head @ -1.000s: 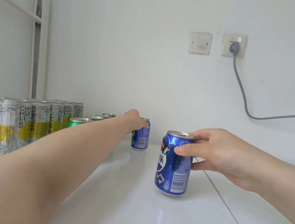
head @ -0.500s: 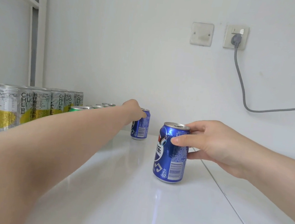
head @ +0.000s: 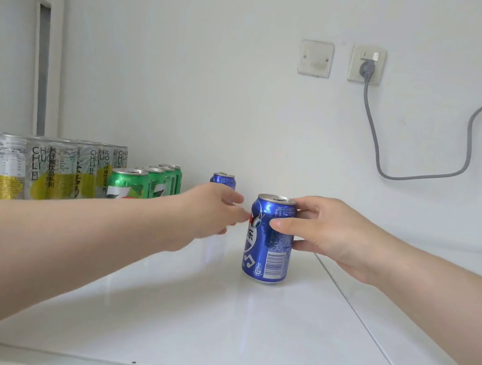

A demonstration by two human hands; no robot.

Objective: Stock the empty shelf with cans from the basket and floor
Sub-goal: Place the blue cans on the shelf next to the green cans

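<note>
Two blue cans stand on the white shelf (head: 218, 315). The far blue can (head: 224, 178) is upright near the back wall, with nothing touching it. The near blue can (head: 268, 245) stands mid-shelf, and my right hand (head: 327, 231) grips its upper half from the right, thumb in front. My left hand (head: 209, 208) hovers between the two cans with its fingers relaxed and holds nothing. Its fingertips come close to the near can's left side and hide the lower part of the far can.
A row of green cans (head: 143, 183) and a block of silver-and-yellow tea cans (head: 40, 168) fill the shelf's left side. A white upright frame (head: 41, 69) stands behind them. A wall socket (head: 366, 64) with a grey cable (head: 467, 133) is on the back wall.
My left hand has let go of the far blue can and drawn back toward the near one. My right hand still holds the near can.
</note>
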